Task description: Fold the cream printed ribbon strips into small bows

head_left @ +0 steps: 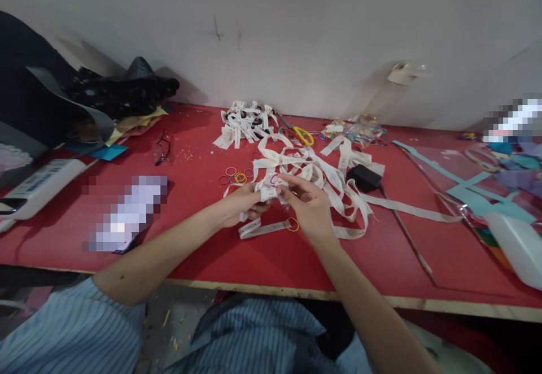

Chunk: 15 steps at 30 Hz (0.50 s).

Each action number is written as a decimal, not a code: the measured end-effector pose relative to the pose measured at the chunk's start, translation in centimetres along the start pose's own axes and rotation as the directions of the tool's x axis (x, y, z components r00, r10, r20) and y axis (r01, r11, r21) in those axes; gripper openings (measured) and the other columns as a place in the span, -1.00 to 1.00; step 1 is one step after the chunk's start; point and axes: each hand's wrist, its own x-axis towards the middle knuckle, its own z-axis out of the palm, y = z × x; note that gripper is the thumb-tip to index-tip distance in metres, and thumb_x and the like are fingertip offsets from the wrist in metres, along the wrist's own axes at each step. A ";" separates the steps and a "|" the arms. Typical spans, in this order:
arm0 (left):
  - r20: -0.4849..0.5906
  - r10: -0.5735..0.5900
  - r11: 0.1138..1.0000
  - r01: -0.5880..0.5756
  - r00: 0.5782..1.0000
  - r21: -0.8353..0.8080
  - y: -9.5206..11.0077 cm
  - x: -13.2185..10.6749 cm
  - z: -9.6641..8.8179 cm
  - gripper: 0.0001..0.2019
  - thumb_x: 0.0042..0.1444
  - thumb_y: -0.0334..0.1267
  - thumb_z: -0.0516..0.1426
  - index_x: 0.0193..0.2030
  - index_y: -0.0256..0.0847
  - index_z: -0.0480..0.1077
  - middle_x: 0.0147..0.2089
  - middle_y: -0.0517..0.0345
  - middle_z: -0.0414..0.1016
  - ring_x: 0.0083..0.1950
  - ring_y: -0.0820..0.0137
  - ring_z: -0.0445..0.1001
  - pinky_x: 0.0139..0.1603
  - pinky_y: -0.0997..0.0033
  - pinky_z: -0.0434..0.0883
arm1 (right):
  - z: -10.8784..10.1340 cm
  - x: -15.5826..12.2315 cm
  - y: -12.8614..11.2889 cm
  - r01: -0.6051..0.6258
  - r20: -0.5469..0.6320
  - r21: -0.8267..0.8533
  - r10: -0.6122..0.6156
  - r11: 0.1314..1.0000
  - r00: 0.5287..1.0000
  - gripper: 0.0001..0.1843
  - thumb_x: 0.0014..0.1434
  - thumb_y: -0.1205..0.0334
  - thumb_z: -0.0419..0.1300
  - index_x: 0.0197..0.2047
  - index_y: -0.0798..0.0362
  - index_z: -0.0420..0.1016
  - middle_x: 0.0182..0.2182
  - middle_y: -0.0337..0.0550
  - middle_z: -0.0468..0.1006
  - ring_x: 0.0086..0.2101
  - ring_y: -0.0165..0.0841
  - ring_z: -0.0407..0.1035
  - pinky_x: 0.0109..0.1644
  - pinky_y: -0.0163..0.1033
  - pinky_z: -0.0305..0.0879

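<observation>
Both my hands meet over the red table (199, 244), pinching a folded bundle of white printed ribbon (268, 191). My left hand (244, 204) closes on the bundle's left side and my right hand (308, 204) grips its right side, with a small band around the bundle. A long tangle of the same white ribbon (322, 176) lies just behind my hands. One yellow rubber band (292, 225) lies on a ribbon end under my right hand. Several coloured rubber bands (235, 177) sit to the left. Tied ribbon bundles (243, 122) are piled near the wall.
Yellow-handled scissors (301, 134), a small black box (363, 177), glasses (161, 149), a clear packet of coloured bits (355, 131), teal paper strips (470, 185), a white bottle (516, 247) at right, a white device (40, 185) and dark cloth (122, 88) at left.
</observation>
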 end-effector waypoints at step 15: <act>-0.193 0.111 0.992 -0.120 0.975 -0.035 0.3 0.0 0.0 -0.70 -0.01 -0.12 0.21 -0.49 -0.22 0.20 -0.65 0.42 -0.04 -0.69 0.70 -0.11 -0.72 0.70 -0.06 | 0.4 -0.1 0.1 -0.025 0.161 -0.004 0.025 1.000 0.987 -0.64 0.03 0.16 0.27 -0.06 -0.05 0.49 -0.19 -0.19 0.54 -0.27 -0.37 0.38 -0.17 -0.25 0.33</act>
